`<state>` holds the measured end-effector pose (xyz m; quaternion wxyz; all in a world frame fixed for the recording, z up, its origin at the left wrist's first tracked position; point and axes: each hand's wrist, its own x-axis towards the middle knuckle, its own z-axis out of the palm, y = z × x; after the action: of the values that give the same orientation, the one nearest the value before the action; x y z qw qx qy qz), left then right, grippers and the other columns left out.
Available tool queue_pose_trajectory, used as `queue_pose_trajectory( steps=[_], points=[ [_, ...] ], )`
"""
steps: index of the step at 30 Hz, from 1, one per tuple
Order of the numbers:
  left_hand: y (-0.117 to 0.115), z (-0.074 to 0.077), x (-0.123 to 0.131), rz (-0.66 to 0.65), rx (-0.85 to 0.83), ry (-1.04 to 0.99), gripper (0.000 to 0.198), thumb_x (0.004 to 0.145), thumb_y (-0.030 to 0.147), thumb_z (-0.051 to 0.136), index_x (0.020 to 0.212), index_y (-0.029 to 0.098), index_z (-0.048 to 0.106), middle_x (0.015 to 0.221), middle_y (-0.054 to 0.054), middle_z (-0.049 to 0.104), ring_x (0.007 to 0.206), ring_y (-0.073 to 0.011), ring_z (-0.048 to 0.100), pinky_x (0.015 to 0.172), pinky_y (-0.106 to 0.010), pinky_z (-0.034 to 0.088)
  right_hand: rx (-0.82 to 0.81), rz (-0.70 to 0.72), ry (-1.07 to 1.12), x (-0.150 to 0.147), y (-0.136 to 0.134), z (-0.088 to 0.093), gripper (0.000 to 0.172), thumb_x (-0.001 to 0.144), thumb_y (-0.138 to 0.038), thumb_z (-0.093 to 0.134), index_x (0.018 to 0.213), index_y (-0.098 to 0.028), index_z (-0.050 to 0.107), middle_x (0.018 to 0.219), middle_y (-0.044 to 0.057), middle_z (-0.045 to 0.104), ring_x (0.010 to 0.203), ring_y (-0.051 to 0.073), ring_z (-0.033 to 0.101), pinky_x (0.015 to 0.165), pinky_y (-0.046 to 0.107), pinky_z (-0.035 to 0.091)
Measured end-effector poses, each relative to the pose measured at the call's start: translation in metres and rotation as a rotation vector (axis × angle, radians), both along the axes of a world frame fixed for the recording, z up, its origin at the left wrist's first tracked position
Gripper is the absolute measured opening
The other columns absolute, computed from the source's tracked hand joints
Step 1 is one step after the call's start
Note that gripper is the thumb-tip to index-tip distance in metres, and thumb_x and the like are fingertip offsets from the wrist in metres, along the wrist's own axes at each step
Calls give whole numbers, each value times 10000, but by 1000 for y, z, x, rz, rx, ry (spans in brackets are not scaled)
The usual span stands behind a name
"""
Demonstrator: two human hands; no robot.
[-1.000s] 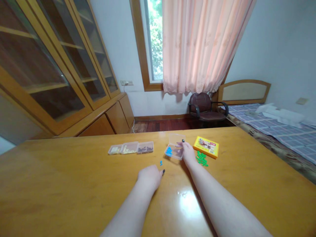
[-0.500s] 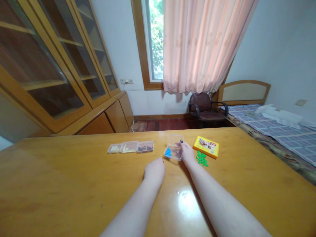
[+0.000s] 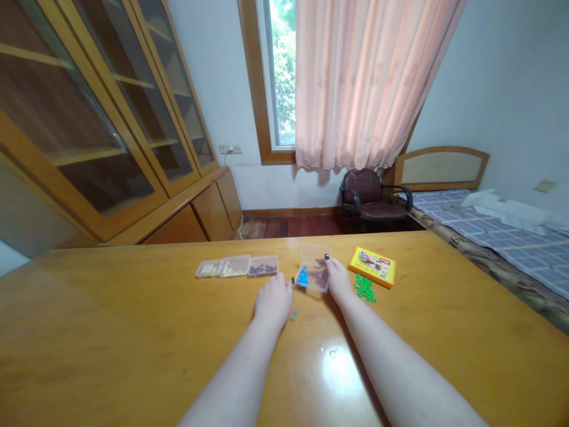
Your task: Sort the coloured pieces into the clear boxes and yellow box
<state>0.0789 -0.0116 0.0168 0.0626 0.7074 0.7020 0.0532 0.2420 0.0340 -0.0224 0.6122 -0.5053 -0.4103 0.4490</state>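
Note:
My right hand [image 3: 338, 277] grips the right side of a small clear plastic box [image 3: 318, 287], its lid raised at the back. Small blue pieces [image 3: 303, 276] are heaped in the left part of this box. To its left, my left hand [image 3: 273, 298] is low over the table, thumb apart from the fingers and nothing visible between them. Beside that hand, a couple of loose blue pieces [image 3: 294, 314] lie on the wooden table. A pile of green pieces [image 3: 365, 288] lies right of my right hand, in front of a yellow box [image 3: 372, 267] with a printed picture.
In a row at the left stand a clear box of dark pieces [image 3: 262, 266], another with pale pieces [image 3: 235, 266] and a third clear box [image 3: 208, 269]. Beyond the table [image 3: 133, 332] are a dark red armchair [image 3: 365, 193], a bed [image 3: 502, 228] and a glass-door cabinet [image 3: 84, 118].
My left hand has shifted slightly left and forward, its thumb now apart from the fingers. Loose blue pieces show on the table beside it. My right hand stays on the clear box.

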Motion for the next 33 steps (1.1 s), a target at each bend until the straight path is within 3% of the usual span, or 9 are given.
queue_pose_trajectory(
  steps=[5, 14, 17, 20, 23, 27, 29, 33],
  points=[
    [1, -12, 7, -77, -65, 59, 343, 832, 427, 360, 956, 155, 528, 908, -119, 606, 851, -249, 594, 705, -348, 441, -52, -117, 50, 4, 2, 4, 395, 704, -529, 499, 756, -156, 618, 671, 47, 654, 420, 103, 496, 431, 237, 396],
    [6, -23, 9, -74, -66, 112, 298, 859, 222, 286, 939, 154, 565, 879, -122, 612, 856, -248, 605, 688, -354, 453, -35, -75, 22, 2, 0, 2, 394, 698, -524, 513, 763, -151, 622, 669, 48, 660, 411, 99, 490, 446, 245, 418],
    [5, -18, 9, -66, -67, 79, 277, 855, 212, 301, 919, 144, 561, 870, -119, 611, 841, -236, 601, 689, -338, 441, -38, -64, 16, 3, -1, 4, 393, 700, -523, 509, 765, -153, 623, 678, 53, 660, 418, 103, 487, 456, 253, 429],
    [1, -3, 9, -81, 30, -11, 281, 874, 256, 280, 898, 169, 547, 875, -92, 602, 824, -202, 583, 699, -304, 417, -41, -47, -14, 1, -2, 5, 403, 693, -534, 509, 757, -153, 627, 687, 58, 659, 427, 106, 485, 455, 255, 426],
    [-3, 9, 10, -125, 176, -116, 262, 879, 259, 280, 861, 197, 534, 866, -60, 588, 846, -167, 551, 736, -262, 382, -28, 73, -39, -6, -5, 2, 415, 687, -544, 512, 750, -153, 636, 668, 50, 651, 445, 105, 488, 467, 248, 420],
    [-2, 10, 9, -178, 223, -220, 215, 876, 293, 323, 893, 211, 521, 895, -39, 577, 861, -160, 532, 728, -249, 366, 0, 244, -49, -13, -7, -5, 401, 689, -530, 527, 748, -152, 647, 681, 42, 645, 502, 111, 512, 503, 245, 424],
    [1, 7, 6, -154, 220, -260, 196, 872, 294, 336, 931, 209, 503, 941, -42, 568, 864, -155, 532, 716, -245, 370, 9, 206, -37, -12, -6, -5, 395, 694, -522, 526, 754, -151, 646, 680, 40, 642, 493, 110, 505, 489, 245, 419],
    [7, 0, 0, 17, 196, -194, 195, 871, 275, 316, 920, 176, 477, 936, -76, 564, 843, -165, 549, 695, -261, 379, -29, -4, 18, 0, -2, 1, 405, 698, -527, 513, 785, -150, 630, 679, 46, 642, 432, 103, 477, 444, 250, 407]
  ],
)
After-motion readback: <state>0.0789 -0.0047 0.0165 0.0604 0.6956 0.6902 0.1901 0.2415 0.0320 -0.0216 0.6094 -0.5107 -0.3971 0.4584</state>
